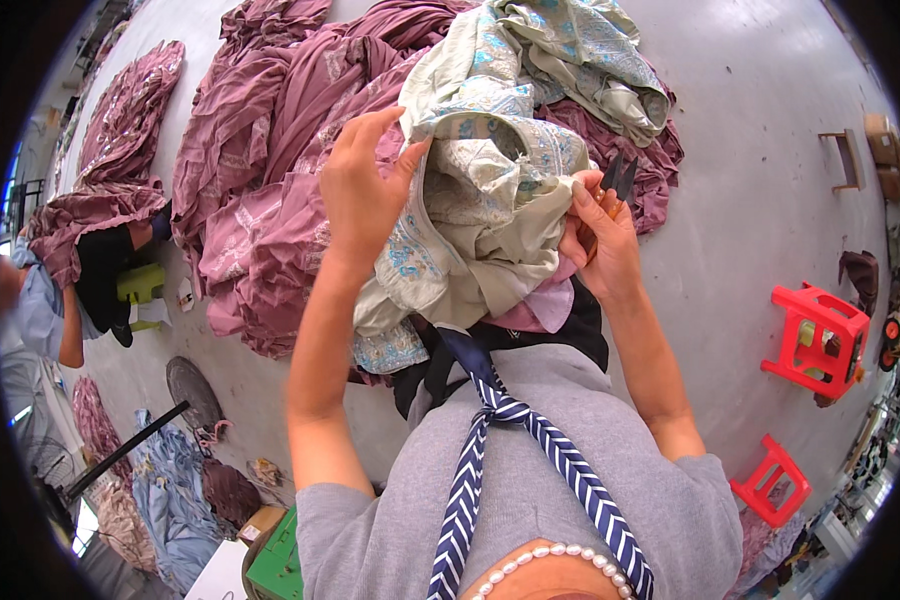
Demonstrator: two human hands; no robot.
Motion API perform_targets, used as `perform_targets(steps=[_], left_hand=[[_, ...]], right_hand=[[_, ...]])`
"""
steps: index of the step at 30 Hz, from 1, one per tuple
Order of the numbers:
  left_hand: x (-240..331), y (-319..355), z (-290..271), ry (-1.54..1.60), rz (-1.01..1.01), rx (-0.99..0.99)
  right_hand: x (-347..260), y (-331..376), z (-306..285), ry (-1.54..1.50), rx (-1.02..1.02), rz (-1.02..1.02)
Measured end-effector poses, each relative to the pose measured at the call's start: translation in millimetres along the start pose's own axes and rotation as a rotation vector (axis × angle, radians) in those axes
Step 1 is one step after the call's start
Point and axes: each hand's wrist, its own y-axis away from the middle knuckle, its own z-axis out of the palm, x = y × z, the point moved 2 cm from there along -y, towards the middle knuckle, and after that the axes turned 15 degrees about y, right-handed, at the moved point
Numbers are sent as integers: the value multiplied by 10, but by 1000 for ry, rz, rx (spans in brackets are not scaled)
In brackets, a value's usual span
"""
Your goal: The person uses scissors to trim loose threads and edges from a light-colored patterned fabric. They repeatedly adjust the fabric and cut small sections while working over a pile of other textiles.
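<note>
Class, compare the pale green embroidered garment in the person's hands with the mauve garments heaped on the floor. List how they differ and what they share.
The pale green garment is sage with blue patterning; the mauve garments are dusky pink-purple. The green one is lifted and gripped by the left hand and the right hand, which also holds small snips; the mauve ones lie untouched on the grey floor. The green is one bunched piece; the mauve form a spread heap. Both are crumpled fabric.

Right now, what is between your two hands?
In the head view, bunched pale green embroidered cloth fills the stretch between the left hand and the right hand, which also holds small black snips.
</note>
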Motion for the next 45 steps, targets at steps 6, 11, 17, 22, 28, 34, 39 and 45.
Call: perform_targets(steps=[6, 11, 17, 22, 28, 34, 39, 45], left_hand=[[405, 400, 39, 164, 134, -192], [322, 584, 181, -88, 146, -353], [7, 569, 296, -151, 350, -133], [84, 467, 113, -214, 249, -275], [-123, 337, -426, -447, 129, -217], [-181, 234, -818, -702, 179, -252], [-116, 539, -906, -257, -50, -388], [450, 688, -565, 86, -86, -360]], right_hand=[[-58, -92, 93, 14, 21, 4], [-127, -125, 134, 190, 41, -32], [-146, -152, 59, 319, 179, -82], [-112, -246, -18, 274, 210, -38], [-144, -111, 78, 349, 112, -104], [26, 409, 666, 438, -216, -144], [390, 399, 685, 744, -266, -277], [425, 404, 875, 926, -312, -629]])
